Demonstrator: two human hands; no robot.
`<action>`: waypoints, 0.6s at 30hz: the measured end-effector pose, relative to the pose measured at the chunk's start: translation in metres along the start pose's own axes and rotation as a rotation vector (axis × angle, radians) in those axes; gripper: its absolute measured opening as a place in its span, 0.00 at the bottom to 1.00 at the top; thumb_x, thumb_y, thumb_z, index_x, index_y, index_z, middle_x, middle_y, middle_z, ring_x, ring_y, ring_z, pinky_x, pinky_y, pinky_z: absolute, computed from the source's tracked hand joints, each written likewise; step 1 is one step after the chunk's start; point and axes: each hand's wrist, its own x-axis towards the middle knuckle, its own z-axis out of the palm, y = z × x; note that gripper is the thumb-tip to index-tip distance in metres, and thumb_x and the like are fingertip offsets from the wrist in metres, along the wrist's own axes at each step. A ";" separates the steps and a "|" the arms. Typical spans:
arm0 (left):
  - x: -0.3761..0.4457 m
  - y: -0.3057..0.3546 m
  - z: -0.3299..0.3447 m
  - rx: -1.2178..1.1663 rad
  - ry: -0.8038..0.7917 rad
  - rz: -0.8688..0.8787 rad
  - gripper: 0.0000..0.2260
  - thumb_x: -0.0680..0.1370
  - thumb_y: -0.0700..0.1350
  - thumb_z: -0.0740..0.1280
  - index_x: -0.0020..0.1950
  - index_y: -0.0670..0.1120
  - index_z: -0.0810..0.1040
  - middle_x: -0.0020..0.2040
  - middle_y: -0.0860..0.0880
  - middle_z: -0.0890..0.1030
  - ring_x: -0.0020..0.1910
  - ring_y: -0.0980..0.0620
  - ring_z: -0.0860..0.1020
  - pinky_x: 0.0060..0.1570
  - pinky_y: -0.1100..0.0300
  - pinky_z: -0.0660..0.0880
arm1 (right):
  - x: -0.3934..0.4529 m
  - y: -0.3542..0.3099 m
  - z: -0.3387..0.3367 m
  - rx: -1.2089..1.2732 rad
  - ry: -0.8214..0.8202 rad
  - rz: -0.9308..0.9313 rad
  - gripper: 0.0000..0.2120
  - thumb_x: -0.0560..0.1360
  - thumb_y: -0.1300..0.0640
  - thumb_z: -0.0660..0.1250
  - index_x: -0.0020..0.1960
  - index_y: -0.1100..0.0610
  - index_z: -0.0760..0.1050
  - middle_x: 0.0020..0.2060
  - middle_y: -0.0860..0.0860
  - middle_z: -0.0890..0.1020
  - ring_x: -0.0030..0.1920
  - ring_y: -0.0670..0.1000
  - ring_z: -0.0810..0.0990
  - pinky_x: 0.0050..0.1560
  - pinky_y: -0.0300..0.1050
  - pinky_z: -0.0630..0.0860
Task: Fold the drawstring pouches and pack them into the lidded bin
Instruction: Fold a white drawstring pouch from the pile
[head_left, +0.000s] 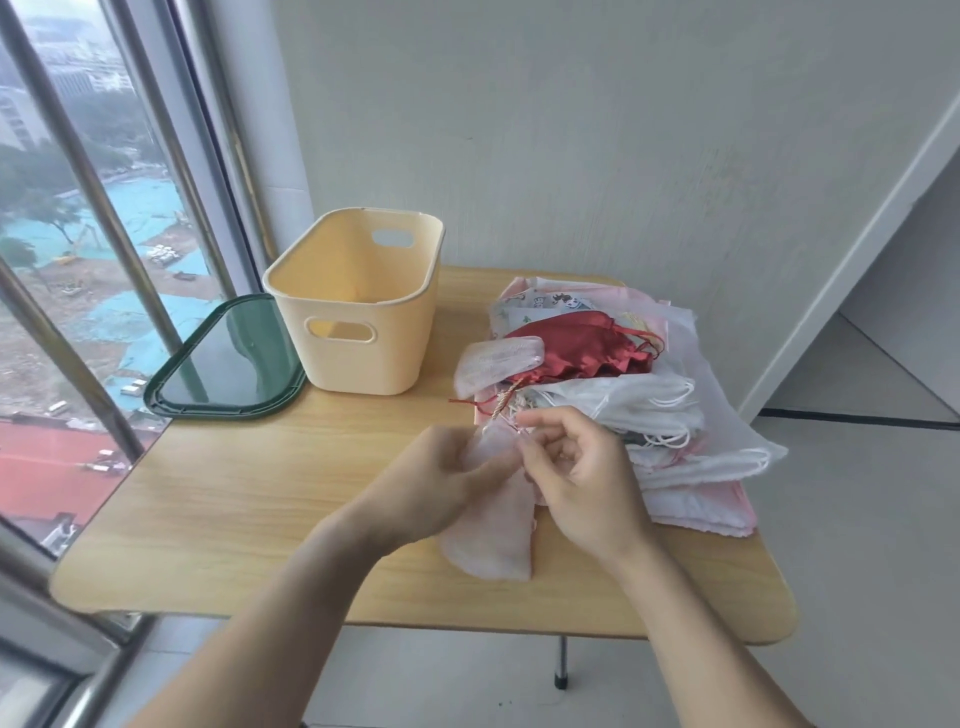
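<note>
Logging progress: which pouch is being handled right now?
The pale pink pouch, apart from the pile, held by left hand and right hand.

The table (249, 499) has a smooth, matt wood-grain top. The bin (358, 332) is matt cream plastic, its lid (228, 364) glossy dark green plastic. The pouches (649, 415) are thin cloth, one (576, 348) shiny red satin.
</note>
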 end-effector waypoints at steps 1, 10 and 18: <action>0.000 -0.003 -0.001 0.010 0.033 0.010 0.14 0.80 0.52 0.68 0.50 0.41 0.82 0.44 0.49 0.85 0.41 0.54 0.78 0.47 0.52 0.75 | 0.000 0.000 0.000 0.009 0.022 -0.007 0.11 0.75 0.56 0.70 0.57 0.48 0.80 0.42 0.43 0.82 0.40 0.48 0.82 0.41 0.56 0.82; -0.015 -0.001 -0.021 -0.219 -0.021 0.050 0.12 0.80 0.35 0.66 0.61 0.47 0.81 0.45 0.47 0.86 0.41 0.54 0.82 0.39 0.66 0.75 | 0.001 -0.008 -0.006 -0.071 -0.195 -0.028 0.08 0.77 0.59 0.73 0.55 0.53 0.84 0.53 0.46 0.85 0.55 0.47 0.83 0.55 0.46 0.80; -0.019 0.000 -0.029 -0.345 -0.024 -0.005 0.14 0.75 0.43 0.66 0.59 0.46 0.82 0.48 0.40 0.83 0.43 0.45 0.79 0.45 0.55 0.74 | -0.008 -0.020 -0.007 0.157 -0.194 0.079 0.05 0.77 0.61 0.67 0.47 0.63 0.76 0.41 0.61 0.82 0.44 0.51 0.81 0.46 0.40 0.77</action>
